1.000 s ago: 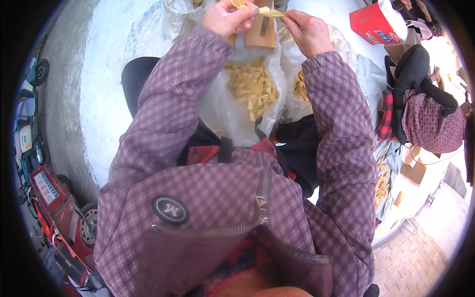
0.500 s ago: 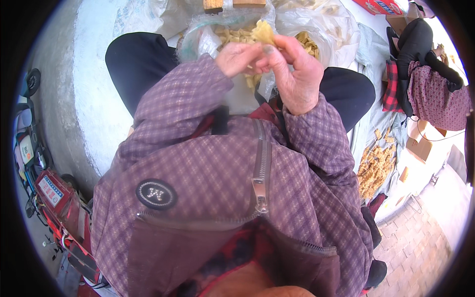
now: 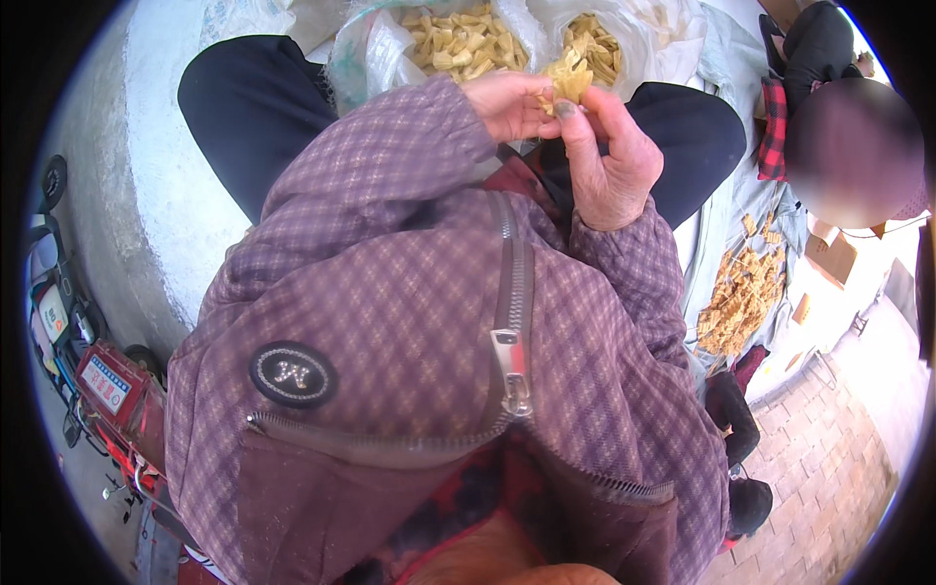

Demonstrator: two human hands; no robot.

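A pale concrete ledge outdoors serves as the seat, with two clear plastic bags of cut yellow pieces set between the knees, and more such pieces spread on a sheet at the right beside another seated person. Compared with a second ago, the hands are drawn back from the wooden block at the far end to just above the lap, so the small yellow husk-like piece is now pinched between the left hand and the right hand, both closed narrowly on it. The purple checked jacket fills most of the view and hides the lap below, and the open bags lie just beyond the held piece.
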